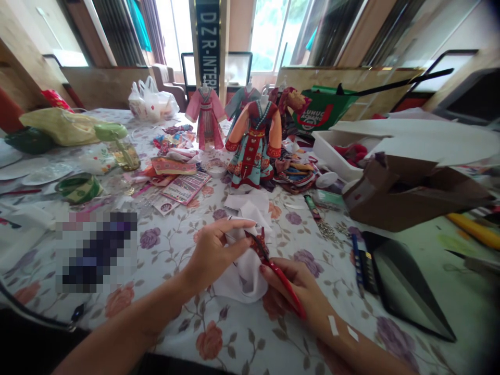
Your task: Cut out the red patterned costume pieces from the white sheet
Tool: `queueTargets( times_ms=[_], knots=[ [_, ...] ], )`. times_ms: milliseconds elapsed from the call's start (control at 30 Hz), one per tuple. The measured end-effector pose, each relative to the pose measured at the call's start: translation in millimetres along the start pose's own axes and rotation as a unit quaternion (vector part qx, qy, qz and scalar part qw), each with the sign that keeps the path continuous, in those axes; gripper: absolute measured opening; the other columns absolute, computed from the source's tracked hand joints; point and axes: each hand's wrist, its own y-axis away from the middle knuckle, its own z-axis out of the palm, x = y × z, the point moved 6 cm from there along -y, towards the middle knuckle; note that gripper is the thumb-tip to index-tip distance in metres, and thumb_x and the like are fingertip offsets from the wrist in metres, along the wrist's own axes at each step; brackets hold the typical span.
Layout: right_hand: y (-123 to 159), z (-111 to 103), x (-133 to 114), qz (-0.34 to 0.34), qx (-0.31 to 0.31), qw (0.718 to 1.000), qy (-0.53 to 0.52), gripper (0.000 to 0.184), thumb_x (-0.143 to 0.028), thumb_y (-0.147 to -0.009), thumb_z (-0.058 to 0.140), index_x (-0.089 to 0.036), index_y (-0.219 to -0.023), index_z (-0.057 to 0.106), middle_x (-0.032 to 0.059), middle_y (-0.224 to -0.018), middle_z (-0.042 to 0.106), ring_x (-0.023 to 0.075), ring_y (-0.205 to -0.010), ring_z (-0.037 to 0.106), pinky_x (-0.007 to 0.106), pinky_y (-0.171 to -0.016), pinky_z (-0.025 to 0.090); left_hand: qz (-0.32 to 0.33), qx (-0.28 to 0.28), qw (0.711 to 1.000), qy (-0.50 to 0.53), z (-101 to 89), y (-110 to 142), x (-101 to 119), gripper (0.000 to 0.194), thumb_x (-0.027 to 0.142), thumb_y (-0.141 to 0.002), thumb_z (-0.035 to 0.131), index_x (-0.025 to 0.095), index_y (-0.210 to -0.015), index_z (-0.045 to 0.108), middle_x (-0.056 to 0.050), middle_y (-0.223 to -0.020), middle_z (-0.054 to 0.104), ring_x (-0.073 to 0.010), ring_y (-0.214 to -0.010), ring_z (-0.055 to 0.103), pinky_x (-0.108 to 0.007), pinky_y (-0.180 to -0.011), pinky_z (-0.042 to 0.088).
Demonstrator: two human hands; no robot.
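Note:
My right hand [291,286] grips a pair of red-handled scissors [287,284], their dark blades pointing up and left. The blades lie against white fabric [244,278] that is bunched on the table below my hands. My left hand [219,245] pinches the upper part of this fabric between thumb and fingers, close to the blade tips. A small piece of reddish patterned cloth [262,240] shows beside the blades. Whether the blades are apart is hard to make out.
Small dressed figures stand ahead, one in an orange-sleeved robe [250,143], one in pink [205,117]. Cloth piles lie around them. To the right are a cardboard box [390,200], a black tablet [406,286] and pens [357,263]; to the left, a green tape roll [80,187] and a bottle [125,151].

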Motion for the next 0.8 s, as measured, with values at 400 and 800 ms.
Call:
queueTargets(
  times_ms=[400,800],
  knots=[
    [0.8,1.2,-0.1,0.011,-0.006,1.0,0.005,0.04,-0.046,-0.073,0.072,-0.019,-0.058,0.046,-0.0089,-0.035,0.038,0.0088,-0.033,0.041,0.024,-0.038,0.041,-0.001,0.008,1.0,-0.027,-0.5,1.0,1.6,0.027,0.016,-0.075,0.064,0.022,-0.1,0.072,-0.001,-0.098,0.073,-0.0143,-0.081,0.062,-0.023,-0.064,0.045],
    [-1.1,0.2,2.3,0.013,-0.001,1.0,-0.002,0.04,-0.045,-0.071,0.074,-0.019,-0.058,0.047,-0.009,-0.035,0.039,0.0092,-0.033,0.042,0.024,-0.037,0.042,-0.003,0.009,1.0,-0.029,-0.4,0.8,1.6,0.026,0.018,-0.075,0.065,0.022,-0.1,0.072,-0.001,-0.097,0.073,-0.0133,-0.077,0.061,-0.023,-0.06,0.043]
  ],
)
